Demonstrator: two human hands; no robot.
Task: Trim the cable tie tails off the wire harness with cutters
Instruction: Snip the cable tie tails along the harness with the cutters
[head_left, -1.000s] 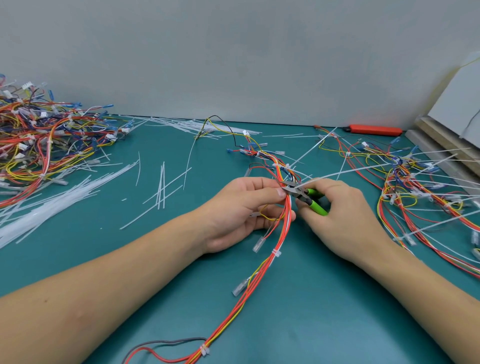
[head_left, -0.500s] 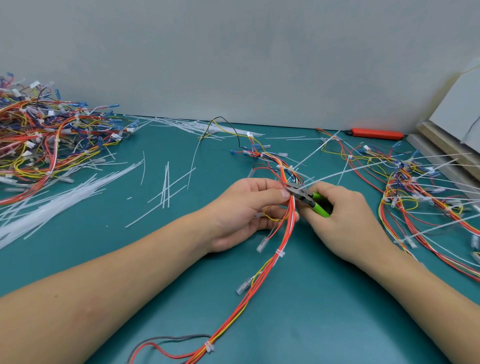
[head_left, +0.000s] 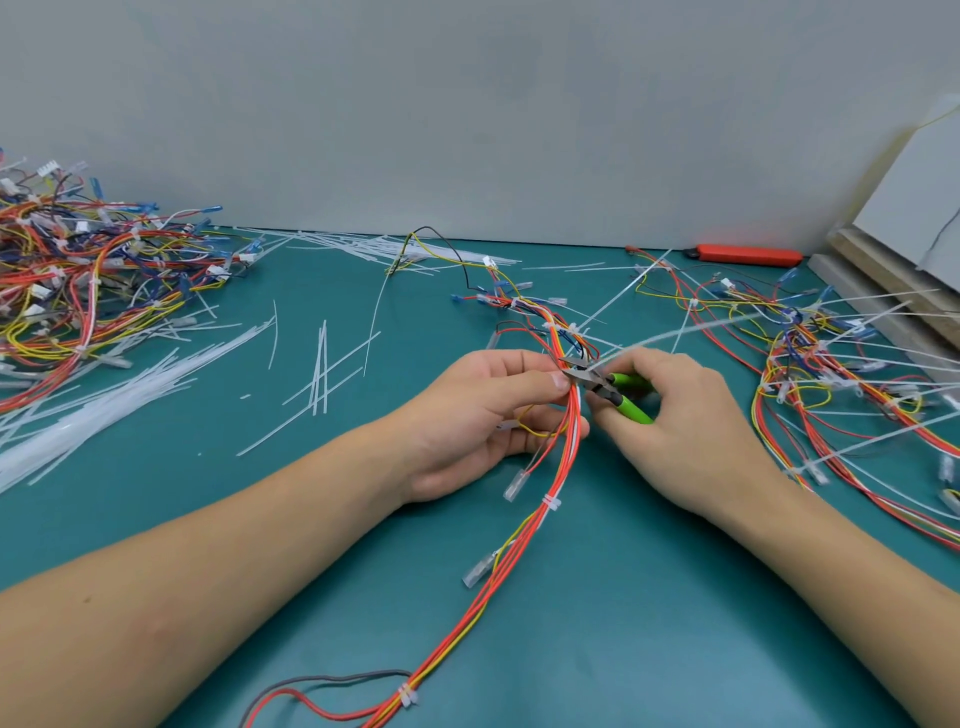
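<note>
Harness: lies mid-table, running from the near edge up between both hands to the far connectors; orange, red, yellow and white wires bundled together.
Left hand: fingers curled round the bundle, thumb pressed on top just beside the cutting point; it holds the harness steady.
Right hand: fingers wrapped round the green handles of the cutters, gripping them.
Cutters: nose points left at the bundle, touching it just past the left thumb; whether the blades are closed or parted is too small to tell.
Tail: a long white strip rises up and to the right from the blades' spot, blurred; it looks like the one being cut, though whether it is already severed I cannot tell.
Done: two ties nearer the camera, tie and low tie, show only short stubs, so they read as trimmed; loose strips scattered on the mat look like offcuts.
Left: ties farther up this harness, beyond the hands, probably still need checking; the right pile bristles with long white tails, so that batch looks untrimmed.
Left pile: tangled harnesses with no long tails standing out, likely finished.
Judgement: this harness is about midway; the whole job has plenty remaining.
</note>
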